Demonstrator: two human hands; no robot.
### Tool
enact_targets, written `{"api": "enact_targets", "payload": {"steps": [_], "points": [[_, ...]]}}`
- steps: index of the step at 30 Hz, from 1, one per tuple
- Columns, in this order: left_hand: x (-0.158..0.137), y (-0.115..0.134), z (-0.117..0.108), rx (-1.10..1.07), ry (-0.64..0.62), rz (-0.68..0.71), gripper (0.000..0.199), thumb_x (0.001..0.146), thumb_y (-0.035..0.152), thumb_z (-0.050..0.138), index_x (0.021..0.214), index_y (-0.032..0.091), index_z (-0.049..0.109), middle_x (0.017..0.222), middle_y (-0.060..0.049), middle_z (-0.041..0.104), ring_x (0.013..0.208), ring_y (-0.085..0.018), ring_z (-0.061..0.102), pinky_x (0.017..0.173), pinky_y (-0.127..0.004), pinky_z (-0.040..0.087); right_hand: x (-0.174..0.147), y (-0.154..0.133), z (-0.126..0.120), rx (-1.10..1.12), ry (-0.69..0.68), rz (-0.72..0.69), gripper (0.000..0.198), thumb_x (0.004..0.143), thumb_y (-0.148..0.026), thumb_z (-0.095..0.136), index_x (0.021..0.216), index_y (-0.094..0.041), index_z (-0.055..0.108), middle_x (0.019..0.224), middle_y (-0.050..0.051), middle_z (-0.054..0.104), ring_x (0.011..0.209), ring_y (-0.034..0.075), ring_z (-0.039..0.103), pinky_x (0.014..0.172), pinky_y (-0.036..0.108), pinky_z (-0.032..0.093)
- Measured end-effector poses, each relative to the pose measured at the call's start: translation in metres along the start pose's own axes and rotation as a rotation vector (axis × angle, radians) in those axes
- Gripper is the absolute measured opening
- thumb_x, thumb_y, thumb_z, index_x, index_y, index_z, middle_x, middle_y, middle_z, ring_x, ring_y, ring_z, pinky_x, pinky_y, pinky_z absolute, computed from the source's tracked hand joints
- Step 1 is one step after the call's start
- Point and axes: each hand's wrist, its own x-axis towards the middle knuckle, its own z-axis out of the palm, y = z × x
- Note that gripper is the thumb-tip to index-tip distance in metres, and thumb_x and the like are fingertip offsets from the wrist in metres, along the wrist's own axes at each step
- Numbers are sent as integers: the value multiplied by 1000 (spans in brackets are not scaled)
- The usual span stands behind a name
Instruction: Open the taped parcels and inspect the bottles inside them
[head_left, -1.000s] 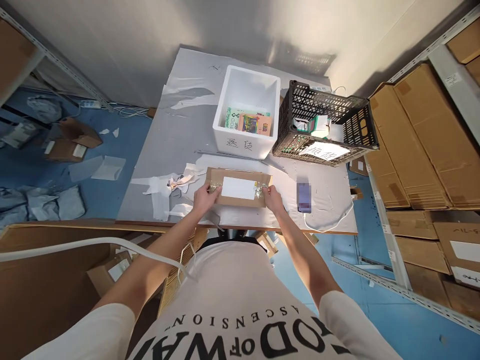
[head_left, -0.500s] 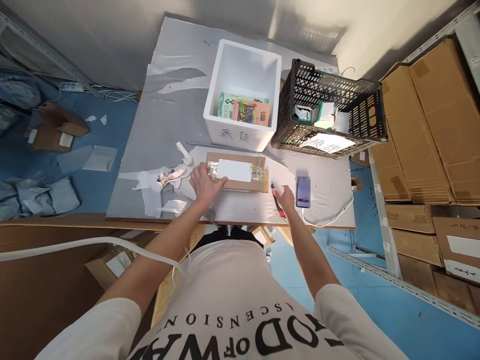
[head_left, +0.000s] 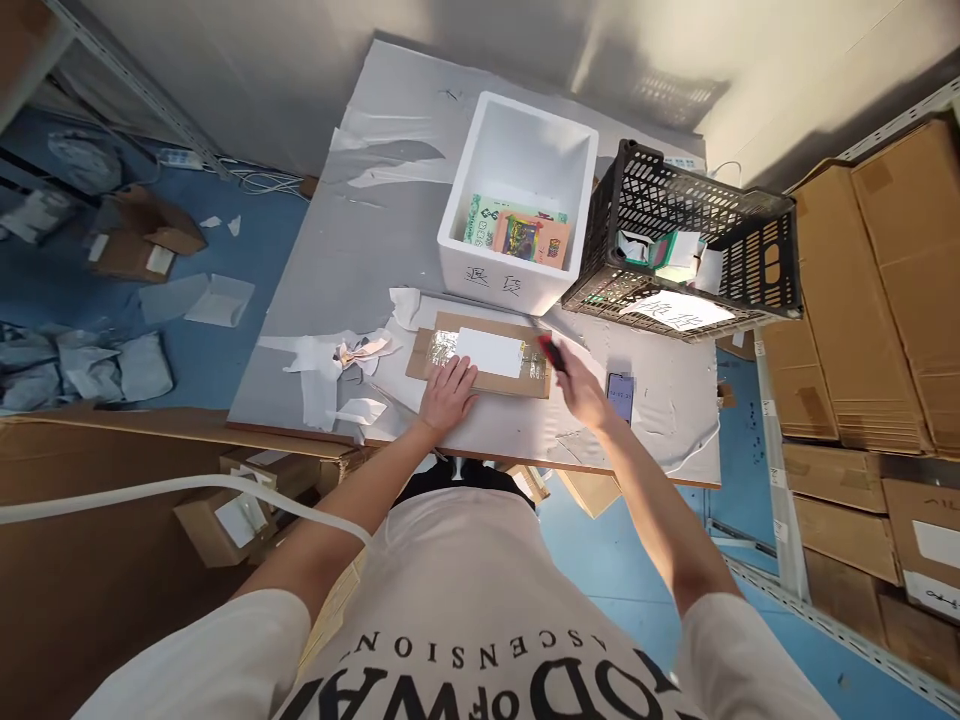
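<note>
A flat cardboard box [head_left: 420,355] with a white label and shiny clear tape lies near the front of the table. My left hand [head_left: 448,393] rests flat on the box's near edge and the label's lower left, fingers stretched out. In my right hand [head_left: 581,385] is a red and black box cutter [head_left: 551,352], gripped just off the box's right end. The cutter's tip is blurred, so I cannot tell how far any blade sticks out. Just right of that hand a phone [head_left: 620,395] lies on the table, partly covered by my forearm.
Behind the box stands a white foam bin [head_left: 506,275] holding colourful packets. A black plastic crate [head_left: 780,270] with small boxes is to its right. Torn paper scraps [head_left: 364,350] lie at left. Stacked cartons [head_left: 900,270] fill the right side.
My right hand has picked the box cutter up from the table and raised it to the box's right end. My left hand has shifted from the box's left end onto its front. The view has shifted.
</note>
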Motion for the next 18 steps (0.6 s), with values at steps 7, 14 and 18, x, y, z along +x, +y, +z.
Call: {"api": "enact_targets", "payload": {"steps": [7,14,18], "points": [[1,-2,3,30,13,17,52,91,32,42,140,14,44,145,-17,45,140,-30,32,111,-49,23,91,-82,13,-348,-404,-450,58,93,-19,39,147,-38,30,117,7,60,87,21,62,73,28,44],[2,-6,4,17,-2,15,52,91,30,42,140,15,44,147,-16,42,141,-30,31,112,-48,23,92,-98,13,-592,-453,-473,65,90,-10,36,150,-33,24,119,12,59,87,23,64,70,29,43],[2,-9,2,-6,-39,30,51,91,30,41,140,16,44,148,-15,42,141,-29,31,112,-49,24,92,-99,7,-618,-467,-433,67,88,-10,42,148,-36,28,118,11,60,82,22,64,67,29,41]]}}
